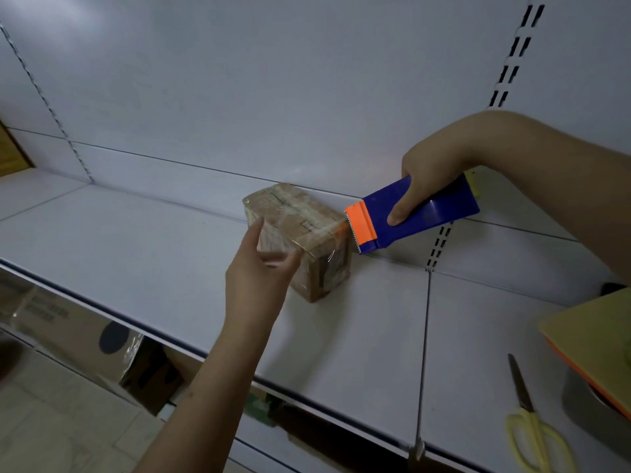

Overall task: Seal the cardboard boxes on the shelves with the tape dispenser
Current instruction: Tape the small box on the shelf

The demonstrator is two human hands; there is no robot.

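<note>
From the head camera, a small brown cardboard box wrapped in glossy clear tape (300, 240) sits on the white metal shelf (136, 240), close to the shelf's back edge and near the seam between two shelf panels. The left hand (261, 268) reaches in from the front edge and holds the box at its near left corner — thumb up along the box's left side, fingers curled across its front face, though they are blurred. The right hand (432, 179) grips the blue plastic tape dispenser with an orange serrated cutter (413, 216), fingers wrapped over its body and thumb pressed on the side. The dispenser is tilted, its toothed edge just at the box's upper right corner — whether it touches I cannot tell. Near the shelf's front right corner lie yellow-handled scissors (532, 425), blades pointing toward the back, beside a yellow and orange flat object (594, 339) at the right edge. Below the shelf's front edge, a larger cardboard box (78, 332) stands on the level beneath.
</note>
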